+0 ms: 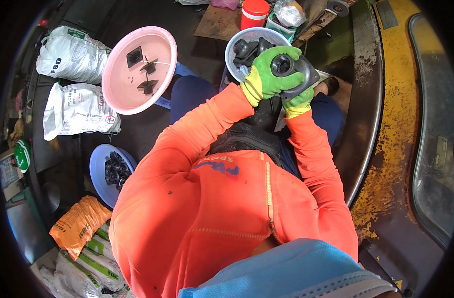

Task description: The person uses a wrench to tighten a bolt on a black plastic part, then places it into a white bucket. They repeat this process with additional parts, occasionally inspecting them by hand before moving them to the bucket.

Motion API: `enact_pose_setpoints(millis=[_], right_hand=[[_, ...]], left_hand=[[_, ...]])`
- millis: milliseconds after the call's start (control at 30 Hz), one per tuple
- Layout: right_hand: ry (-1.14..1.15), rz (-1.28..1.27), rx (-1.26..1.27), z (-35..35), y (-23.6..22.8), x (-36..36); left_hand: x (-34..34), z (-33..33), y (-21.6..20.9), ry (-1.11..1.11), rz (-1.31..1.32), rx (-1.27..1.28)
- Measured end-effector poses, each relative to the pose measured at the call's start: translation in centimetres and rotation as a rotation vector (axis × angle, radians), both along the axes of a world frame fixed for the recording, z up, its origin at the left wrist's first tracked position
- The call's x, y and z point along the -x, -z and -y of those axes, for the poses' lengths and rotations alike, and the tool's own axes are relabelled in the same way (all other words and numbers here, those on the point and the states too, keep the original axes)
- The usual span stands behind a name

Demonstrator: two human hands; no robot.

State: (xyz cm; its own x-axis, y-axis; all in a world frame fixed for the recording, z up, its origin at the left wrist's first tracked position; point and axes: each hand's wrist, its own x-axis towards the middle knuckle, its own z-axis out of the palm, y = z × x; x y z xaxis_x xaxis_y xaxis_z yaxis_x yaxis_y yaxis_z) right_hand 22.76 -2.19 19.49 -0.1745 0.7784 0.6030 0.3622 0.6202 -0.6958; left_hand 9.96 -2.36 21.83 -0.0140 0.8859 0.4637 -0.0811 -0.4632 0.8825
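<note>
My left hand [264, 75], in a green and yellow glove, is closed over a black rubber boot [308, 74] with a round collar and a flared base. Two of its fingers lie along either side of the collar. My right hand [299, 103], gloved alike, grips the lower edge of the same piece; its fingers are partly hidden beneath it. Just beyond and to the left, a pale blue basin [230, 53] holds several similar black rubber pieces [247, 49], partly covered by my left hand.
A pink basin [109, 94] with a few black flared pieces [147, 87] stands at the left. Nearer, a blue basin [99, 174] holds small black parts. White sacks [78, 54] and an orange bag [80, 223] line the left. A rusty yellow machine [393, 124] flanks my right.
</note>
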Motion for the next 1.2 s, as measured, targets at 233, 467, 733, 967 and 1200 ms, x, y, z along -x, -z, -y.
enact_pose_setpoints(millis=[233,467,733,967,1200], right_hand=[[-0.138,-0.108,0.25,-0.3,-1.1,0.1],[-0.368,-0.086,0.363,0.0,-0.8,-1.0],[-0.605,-0.278,0.882,0.7,-1.9,-1.3],[-0.059,-0.172,0.087,-0.4,1.9,-0.1],[-0.118,-0.025,0.113,-0.7,-0.1,-0.4]], left_hand=[[1.7,0.1,-1.7,0.184,-0.134,-0.016],[2.7,0.0,-1.8,0.291,-0.191,0.043],[3.6,-1.7,-1.1,0.693,-0.129,0.062],[0.7,0.1,-1.1,0.029,-0.067,0.144],[-0.4,1.6,-1.4,-0.058,-0.029,0.154]])
